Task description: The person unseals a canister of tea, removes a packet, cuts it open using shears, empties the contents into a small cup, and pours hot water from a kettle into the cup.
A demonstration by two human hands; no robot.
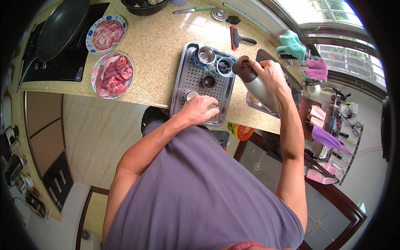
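My right hand (271,73) grips the handle of a silver thermos jug (262,93) with a brown top. The jug is tilted, its spout end close to a light-blue cup (224,66) holding dark purple matter. That cup stands in a perforated steel tray (178,79). A small steel cup (206,55) sits beside it, over a blue-patterned vessel (197,58). Nearer to me in the tray are a small dark brown cup (209,82) and a round white-topped piece (192,95). Over the tray's near end, my left hand (200,109) has curled fingers; what lies under them is partly hidden.
Two plates of raw meat (104,32) (115,75) stand left, by a cooktop with a wok (64,29). Behind the tray lie a knife (193,10), a metal lid (219,14) and a squeegee (240,39). The sink (264,56) is right, partly behind the jug.
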